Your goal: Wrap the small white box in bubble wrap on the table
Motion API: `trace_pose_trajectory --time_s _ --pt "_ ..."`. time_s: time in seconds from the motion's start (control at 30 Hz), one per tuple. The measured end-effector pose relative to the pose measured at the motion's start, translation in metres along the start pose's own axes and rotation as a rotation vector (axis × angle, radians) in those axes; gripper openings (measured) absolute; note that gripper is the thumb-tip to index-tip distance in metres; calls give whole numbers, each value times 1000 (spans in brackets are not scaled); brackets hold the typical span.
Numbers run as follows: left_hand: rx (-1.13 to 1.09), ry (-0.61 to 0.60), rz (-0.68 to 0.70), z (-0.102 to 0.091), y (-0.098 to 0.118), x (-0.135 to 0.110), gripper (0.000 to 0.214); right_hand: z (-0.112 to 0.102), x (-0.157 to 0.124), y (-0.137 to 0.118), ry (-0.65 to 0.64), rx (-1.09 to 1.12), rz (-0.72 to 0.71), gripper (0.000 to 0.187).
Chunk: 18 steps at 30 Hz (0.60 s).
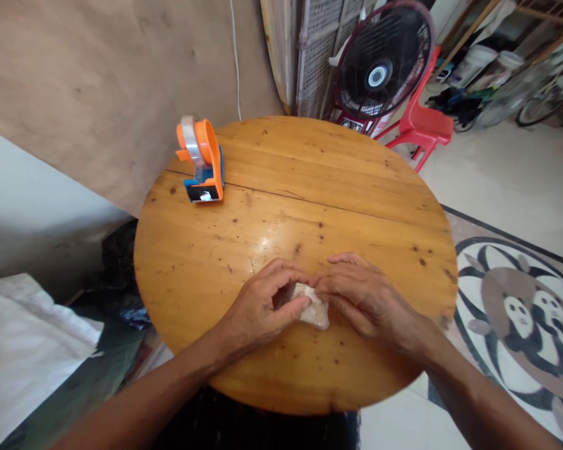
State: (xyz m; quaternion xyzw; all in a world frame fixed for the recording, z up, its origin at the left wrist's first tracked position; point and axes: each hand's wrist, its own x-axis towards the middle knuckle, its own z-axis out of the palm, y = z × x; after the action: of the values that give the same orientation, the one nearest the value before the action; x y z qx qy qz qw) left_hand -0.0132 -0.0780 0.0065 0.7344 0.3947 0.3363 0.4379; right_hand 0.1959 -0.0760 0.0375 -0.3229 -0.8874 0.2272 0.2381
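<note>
A small whitish packet (pixel 314 307), which looks wrapped in clear plastic, lies on the round wooden table (pixel 272 212) near its front edge. My left hand (pixel 273 295) grips it from the left, with the thumb pressed on top and the fingers curled behind. From the right, my right hand (pixel 363 290) pinches the packet's far right edge with its fingertips. The fingers partly cover the packet, so its contents cannot be made out. An orange and blue tape dispenser (pixel 211 165) with a roll of clear tape stands at the table's far left.
A dark red fan (pixel 380 69) and a red plastic chair (pixel 422 122) stand beyond the table. A wooden board (pixel 122 81) leans behind it on the left. White sacking (pixel 32 350) lies at lower left, and a panda-patterned mat (pixel 525 325) covers floor on the right.
</note>
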Motion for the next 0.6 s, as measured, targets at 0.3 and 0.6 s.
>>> trace_pose_trajectory --time_s 0.3,0.6 --pt "-21 -24 24 -2 0 -5 23 2 -5 -6 25 -80 -12 18" --pt "-12 -63 8 -3 -4 -7 32 2 -8 -6 39 -104 -13 19"
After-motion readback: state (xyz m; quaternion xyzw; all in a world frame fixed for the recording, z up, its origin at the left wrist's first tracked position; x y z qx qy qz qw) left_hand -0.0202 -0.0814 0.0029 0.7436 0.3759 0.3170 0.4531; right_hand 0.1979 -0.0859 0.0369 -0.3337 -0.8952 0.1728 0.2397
